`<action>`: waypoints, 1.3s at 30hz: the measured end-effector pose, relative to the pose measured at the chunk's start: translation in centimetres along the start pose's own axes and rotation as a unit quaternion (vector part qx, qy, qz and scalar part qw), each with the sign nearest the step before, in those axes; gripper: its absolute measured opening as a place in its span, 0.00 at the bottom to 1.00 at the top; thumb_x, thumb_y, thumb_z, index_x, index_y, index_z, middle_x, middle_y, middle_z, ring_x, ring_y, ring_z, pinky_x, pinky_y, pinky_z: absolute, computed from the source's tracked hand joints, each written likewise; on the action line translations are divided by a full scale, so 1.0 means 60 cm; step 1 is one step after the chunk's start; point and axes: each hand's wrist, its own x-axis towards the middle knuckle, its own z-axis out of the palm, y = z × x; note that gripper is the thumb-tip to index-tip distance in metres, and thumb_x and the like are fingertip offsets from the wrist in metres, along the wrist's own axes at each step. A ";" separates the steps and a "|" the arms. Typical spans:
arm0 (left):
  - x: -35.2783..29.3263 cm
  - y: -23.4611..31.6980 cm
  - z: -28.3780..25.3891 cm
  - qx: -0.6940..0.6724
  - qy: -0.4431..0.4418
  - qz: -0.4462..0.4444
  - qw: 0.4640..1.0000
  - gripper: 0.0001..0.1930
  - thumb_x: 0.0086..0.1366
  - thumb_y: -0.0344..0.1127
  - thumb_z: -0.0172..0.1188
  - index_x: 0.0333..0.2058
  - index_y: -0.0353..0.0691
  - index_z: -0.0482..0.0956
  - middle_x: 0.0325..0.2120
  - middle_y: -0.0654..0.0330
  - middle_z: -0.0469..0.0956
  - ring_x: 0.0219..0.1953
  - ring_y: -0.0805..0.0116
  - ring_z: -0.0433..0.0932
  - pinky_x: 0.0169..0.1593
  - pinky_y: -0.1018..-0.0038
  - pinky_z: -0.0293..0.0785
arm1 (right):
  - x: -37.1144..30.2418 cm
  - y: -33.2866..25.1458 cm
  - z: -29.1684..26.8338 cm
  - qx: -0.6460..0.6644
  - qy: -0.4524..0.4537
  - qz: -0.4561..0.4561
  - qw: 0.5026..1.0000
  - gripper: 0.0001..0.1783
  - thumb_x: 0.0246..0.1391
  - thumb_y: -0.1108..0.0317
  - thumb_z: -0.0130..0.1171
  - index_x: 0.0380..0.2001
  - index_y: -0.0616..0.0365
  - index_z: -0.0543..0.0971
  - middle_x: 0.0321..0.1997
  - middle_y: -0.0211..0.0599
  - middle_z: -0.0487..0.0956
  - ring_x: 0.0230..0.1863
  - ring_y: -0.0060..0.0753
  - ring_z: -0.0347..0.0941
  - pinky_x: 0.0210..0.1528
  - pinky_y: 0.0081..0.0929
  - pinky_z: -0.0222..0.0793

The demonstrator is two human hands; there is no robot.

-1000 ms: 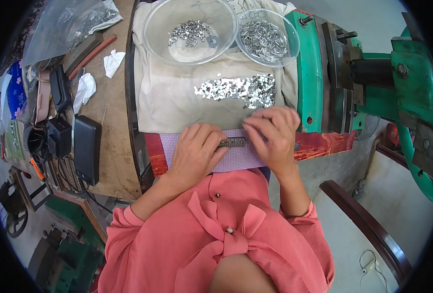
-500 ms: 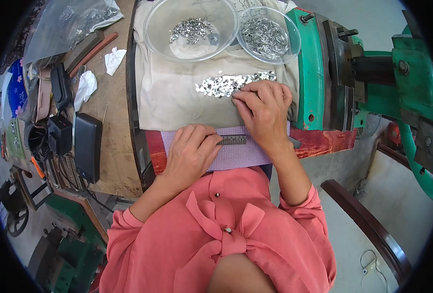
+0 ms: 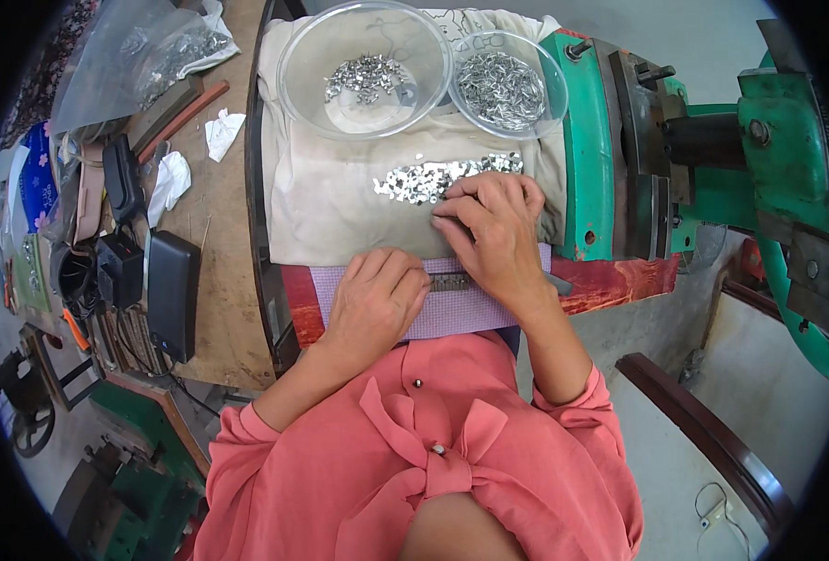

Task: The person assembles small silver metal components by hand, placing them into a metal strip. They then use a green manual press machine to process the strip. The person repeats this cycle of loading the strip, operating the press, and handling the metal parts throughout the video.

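My left hand (image 3: 375, 297) is closed at the left end of a dark slotted metal strip (image 3: 450, 281), which lies on a purple checked cloth (image 3: 447, 321). Beyond the strip, small shiny metal discs (image 3: 421, 181) are spread in a long pile on a beige cloth (image 3: 325, 220). My right hand (image 3: 497, 229) hovers over the near edge of that pile, with thumb and forefinger pinched together. Whatever sits between those fingertips is too small to make out. The right wrist passes over the strip's right end and hides it.
Behind the pile stand a large clear tub (image 3: 293, 89) with small metal parts and a smaller clear bowl (image 3: 557, 79) full of metal pins. A green machine (image 3: 587, 178) borders the right. At left, a wooden table (image 3: 232, 309) carries a black case (image 3: 171, 294) and plastic bags (image 3: 115, 65).
My right hand has drawn back slightly from the disc pile, toward the strip. My left hand stays at the strip's end. The whole view has shifted a little.
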 end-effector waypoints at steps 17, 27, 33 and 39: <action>0.006 -0.005 0.001 -0.009 -0.028 0.005 1.000 0.11 0.51 0.28 0.68 0.32 0.40 0.76 0.35 0.60 0.75 0.39 0.58 0.73 0.42 0.64 0.67 | -0.048 -0.013 -0.048 0.073 -0.017 0.027 0.997 0.06 0.48 0.69 0.67 0.31 0.51 0.80 0.40 0.27 0.77 0.47 0.35 0.71 0.57 0.40 0.53; 0.009 -0.011 -0.010 -0.026 -0.032 -0.009 0.999 0.09 0.53 0.28 0.66 0.32 0.39 0.75 0.35 0.60 0.75 0.39 0.58 0.73 0.43 0.64 0.67 | -0.082 -0.038 -0.033 0.057 -0.042 0.003 0.997 0.09 0.43 0.69 0.70 0.29 0.49 0.81 0.40 0.26 0.77 0.48 0.34 0.71 0.58 0.40 0.55; 0.023 -0.026 -0.022 -0.009 0.002 -0.019 1.000 0.10 0.51 0.26 0.67 0.32 0.38 0.75 0.36 0.58 0.75 0.41 0.56 0.73 0.43 0.63 0.67 | -0.082 -0.043 -0.039 0.008 -0.060 -0.013 0.998 0.09 0.44 0.69 0.69 0.31 0.49 0.80 0.41 0.26 0.76 0.50 0.34 0.72 0.61 0.43 0.56; 0.033 -0.041 -0.019 0.016 -0.001 -0.025 1.000 0.10 0.51 0.27 0.68 0.32 0.38 0.76 0.38 0.58 0.74 0.42 0.55 0.73 0.44 0.63 0.68 | -0.087 -0.046 -0.037 0.002 -0.051 -0.012 0.999 0.08 0.44 0.67 0.70 0.29 0.47 0.81 0.39 0.23 0.76 0.49 0.30 0.72 0.62 0.43 0.55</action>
